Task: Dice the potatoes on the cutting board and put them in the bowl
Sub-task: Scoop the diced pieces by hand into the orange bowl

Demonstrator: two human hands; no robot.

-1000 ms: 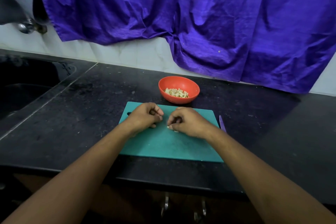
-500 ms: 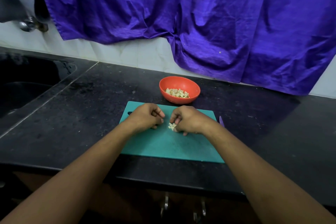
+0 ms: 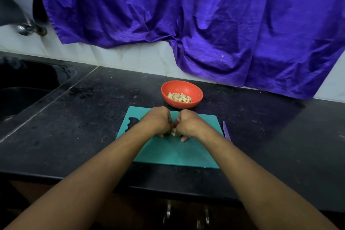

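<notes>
Head, left hand [image 3: 158, 121], right hand [image 3: 189, 123] maybe cupping dice [image 3: 173, 133], knife [image 3: 226, 130] beside board [image 3: 177, 154]

Home kitchen: black stone counter [image 3: 93, 110], sink [image 3: 24, 87], tap [image 3: 24, 29], tiled wall [image 3: 130, 56]
</notes>
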